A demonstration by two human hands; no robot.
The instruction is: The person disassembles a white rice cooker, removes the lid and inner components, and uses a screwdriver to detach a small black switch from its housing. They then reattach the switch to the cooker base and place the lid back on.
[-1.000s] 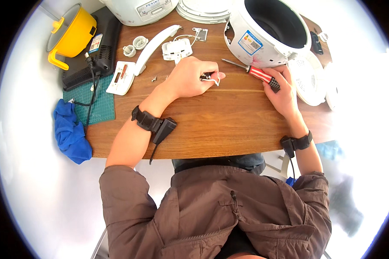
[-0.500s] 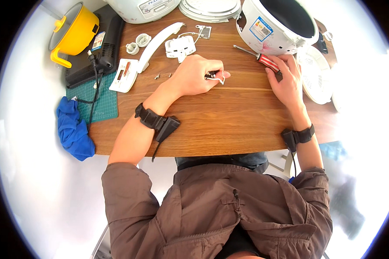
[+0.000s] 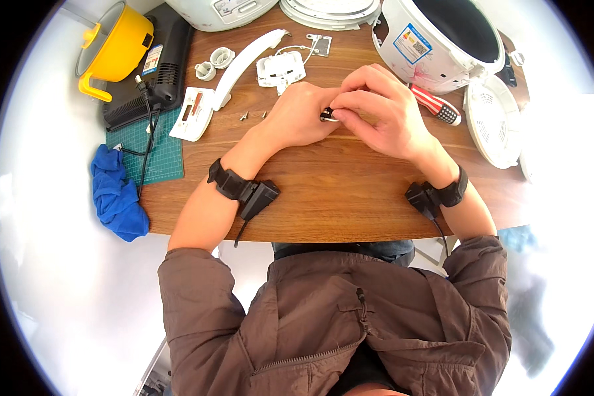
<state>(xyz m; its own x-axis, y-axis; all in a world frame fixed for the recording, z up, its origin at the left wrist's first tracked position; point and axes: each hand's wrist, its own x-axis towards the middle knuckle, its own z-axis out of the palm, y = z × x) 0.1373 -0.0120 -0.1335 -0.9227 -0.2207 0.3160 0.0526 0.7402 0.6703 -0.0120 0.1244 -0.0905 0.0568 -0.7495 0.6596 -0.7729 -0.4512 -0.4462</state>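
Over the middle of the table my left hand [image 3: 299, 116] is closed around a small black part [image 3: 326, 114] with a white wire. Most of that part is hidden by the fingers. My right hand [image 3: 391, 117] meets it from the right, thumb and fingertips pinched at the part's exposed end. Behind the right hand lies a screwdriver [image 3: 444, 109] with a red, white and black handle, its shaft covered by the hand. Small screws [image 3: 244, 116] rest left of my left hand, near a white handle-shaped piece [image 3: 244, 66] and a white plastic housing [image 3: 281, 69] with wires.
A white rice cooker body [image 3: 435, 49] stands at the back right, beside a white perforated cover [image 3: 495, 125]. Round white caps [image 3: 222, 58] sit at the back left. Farther left are a yellow pot [image 3: 121, 49], a black appliance [image 3: 162, 86], a green mat [image 3: 162, 155] and a blue cloth [image 3: 117, 195].
My right hand has let go of the screwdriver, leaving it on the table, and has come left to the small part. My left hand keeps its hold in about the same place.
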